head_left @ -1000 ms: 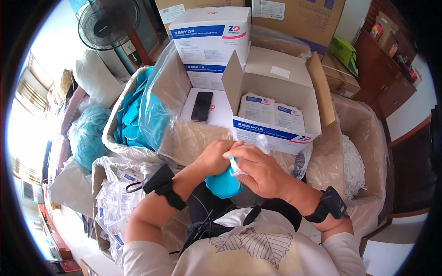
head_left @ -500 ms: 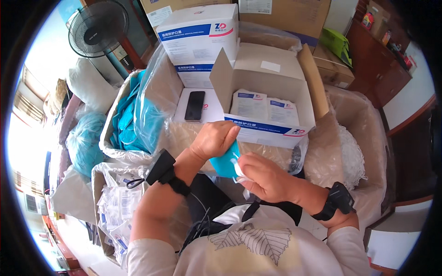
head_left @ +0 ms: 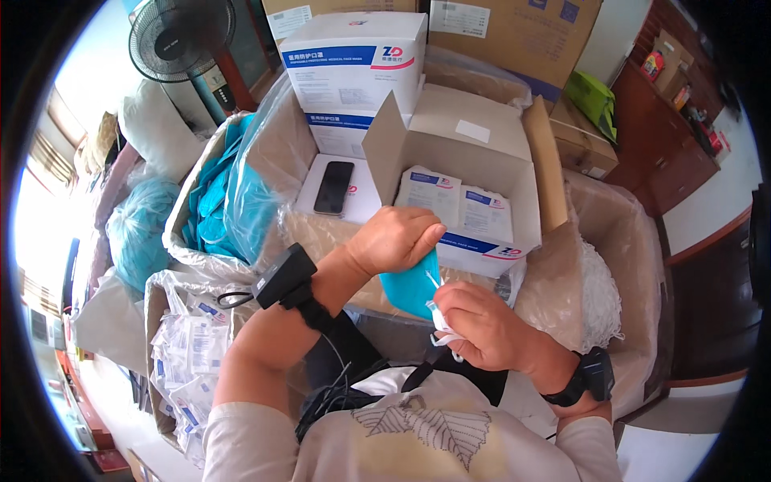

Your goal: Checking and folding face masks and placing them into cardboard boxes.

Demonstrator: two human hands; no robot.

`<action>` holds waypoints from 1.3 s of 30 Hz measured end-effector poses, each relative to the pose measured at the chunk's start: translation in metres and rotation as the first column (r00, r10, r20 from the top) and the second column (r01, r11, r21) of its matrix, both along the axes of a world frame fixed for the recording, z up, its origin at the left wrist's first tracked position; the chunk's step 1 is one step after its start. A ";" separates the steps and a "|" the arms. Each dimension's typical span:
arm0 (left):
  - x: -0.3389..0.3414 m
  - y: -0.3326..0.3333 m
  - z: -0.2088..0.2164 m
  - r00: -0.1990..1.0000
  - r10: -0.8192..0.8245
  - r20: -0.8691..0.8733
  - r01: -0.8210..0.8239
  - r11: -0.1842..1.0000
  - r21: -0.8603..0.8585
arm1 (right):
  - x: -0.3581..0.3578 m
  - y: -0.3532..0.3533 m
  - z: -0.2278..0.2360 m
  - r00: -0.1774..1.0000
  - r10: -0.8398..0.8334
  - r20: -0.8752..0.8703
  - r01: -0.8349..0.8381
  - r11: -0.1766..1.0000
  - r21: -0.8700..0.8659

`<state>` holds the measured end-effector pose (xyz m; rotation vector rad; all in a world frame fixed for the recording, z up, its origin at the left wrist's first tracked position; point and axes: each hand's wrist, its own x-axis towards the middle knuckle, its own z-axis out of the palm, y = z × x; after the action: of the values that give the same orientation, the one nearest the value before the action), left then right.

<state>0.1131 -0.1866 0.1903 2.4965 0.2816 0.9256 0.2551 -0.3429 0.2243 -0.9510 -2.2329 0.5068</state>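
Left hand (head_left: 397, 239) moved right, fingers closed round mask (head_left: 408, 292); right hand (head_left: 482, 325) pinched straps (head_left: 440, 319). Probably strap-handling; next needed steady grip.

One head-worn fisheye view looks down and forward, near the left grip (head_left: 397, 239) and right grip (head_left: 485, 326)

"What's standing far left?"
"A black fan (head_left: 178, 38) is standing there; a white sack (head_left: 154, 128) is sitting nearer."
"And far right?"
"A green bag (head_left: 590, 104) is lying on a carton (head_left: 580, 146), beside a brown cabinet (head_left: 660, 135)."
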 end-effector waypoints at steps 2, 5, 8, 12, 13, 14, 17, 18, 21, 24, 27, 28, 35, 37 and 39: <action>0.000 0.003 0.002 1.000 0.002 -0.022 -0.002 1.000 0.013 | 0.002 0.001 0.001 1.000 -0.006 0.012 0.006 1.000 0.001; 0.000 0.004 0.001 0.999 -0.015 -0.043 0.016 1.000 0.018 | 0.002 0.003 -0.002 1.000 -0.001 0.022 0.002 1.000 -0.014; -0.001 0.006 -0.004 0.998 -0.034 -0.049 0.035 0.999 0.030 | 0.003 0.003 -0.004 1.000 0.004 0.014 -0.003 0.999 -0.032; 0.001 0.011 -0.006 0.998 -0.063 -0.014 0.063 0.997 0.041 | 0.005 0.004 -0.008 1.000 -0.006 -0.016 0.005 0.999 -0.051; -0.001 0.016 -0.010 0.997 -0.072 -0.025 0.074 0.992 0.106 | 0.006 0.001 -0.008 0.999 -0.019 -0.026 0.017 0.998 -0.059; -0.022 0.052 -0.027 0.936 0.282 -0.209 -0.285 0.958 0.017 | 0.009 -0.016 -0.012 0.996 0.045 -0.075 -0.051 0.996 -0.074; -0.104 0.099 0.011 0.657 0.754 -0.017 -0.754 0.657 0.006 | 0.058 -0.062 -0.026 0.988 -0.057 -0.141 0.028 0.979 -0.200; -0.125 0.101 0.019 0.558 0.810 0.179 -0.816 0.575 -0.062 | 0.077 -0.071 -0.030 0.963 -0.252 -0.092 0.205 0.913 -0.352; -0.139 0.120 0.005 0.512 0.851 0.117 -0.831 0.526 -0.182 | 0.104 -0.065 0.003 0.770 -0.565 -0.296 0.549 0.824 -0.142; -0.144 0.126 -0.013 0.513 0.824 0.238 -0.561 0.532 -0.634 | 0.166 -0.058 0.022 0.441 -0.816 -0.373 0.897 0.406 0.173; -0.133 0.113 -0.030 0.462 0.886 0.049 -0.452 0.282 -0.846 | 0.257 -0.055 0.013 0.160 -0.986 0.050 0.946 0.168 0.277; -0.124 0.106 -0.035 0.438 0.899 -0.018 -0.386 0.170 -0.907 | 0.280 -0.064 0.001 -0.044 -0.943 0.329 0.935 0.077 0.346; -0.170 0.073 -0.099 0.731 0.678 0.070 0.239 -0.159 -0.958 | 0.281 -0.050 -0.038 0.027 -0.986 0.166 0.992 0.047 0.118; -0.184 0.076 -0.106 0.700 0.709 -0.089 0.157 -0.274 -0.949 | 0.269 -0.050 -0.052 0.129 -0.982 0.140 0.989 0.116 -0.097; -0.189 0.088 -0.092 0.647 0.756 -0.102 0.105 -0.220 -0.970 | 0.290 -0.072 -0.082 0.188 -0.980 0.070 0.971 0.175 -0.160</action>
<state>-0.0757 -0.0985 0.0984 0.4463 1.1081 0.9960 0.5449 -0.4149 0.1423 -2.1704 -1.0236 0.0561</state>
